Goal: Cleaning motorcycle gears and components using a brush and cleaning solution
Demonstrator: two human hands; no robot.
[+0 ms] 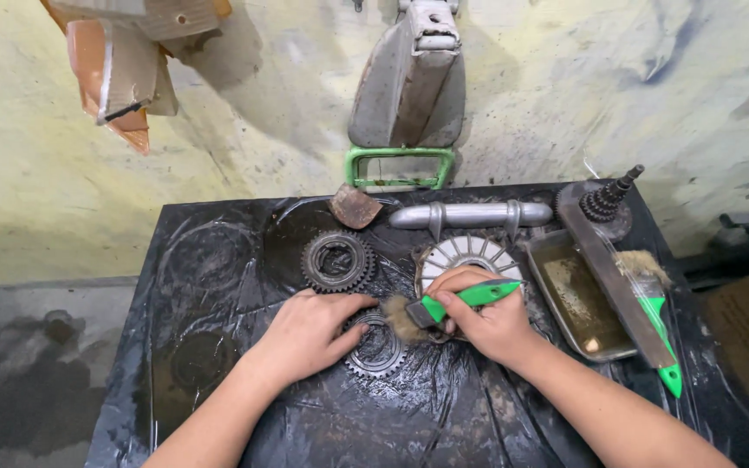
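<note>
A flat gear [377, 348] is pinned to the black plastic sheet [218, 277] by the left hand [309, 334], fingers spread over its left rim. A green-handled brush [444, 305] is gripped by the right hand [483, 316], bristles touching the gear's upper right edge. Behind the gear lie a second gear [337, 260] and a finned disc [468, 256]; right of it, a metal tray [578, 295]. Bare sheet is seen left of the gear.

Under the left hand [305, 334] lies a dull grey gear [378, 350] on glossy black plastic sheet [218, 286]. The right hand [487, 316] grips a brush [444, 305] with a bright green handle and tan bristles. Behind it sits a pale silver finned disc [465, 254]; right of it, a grimy grey tray [578, 299].
</note>
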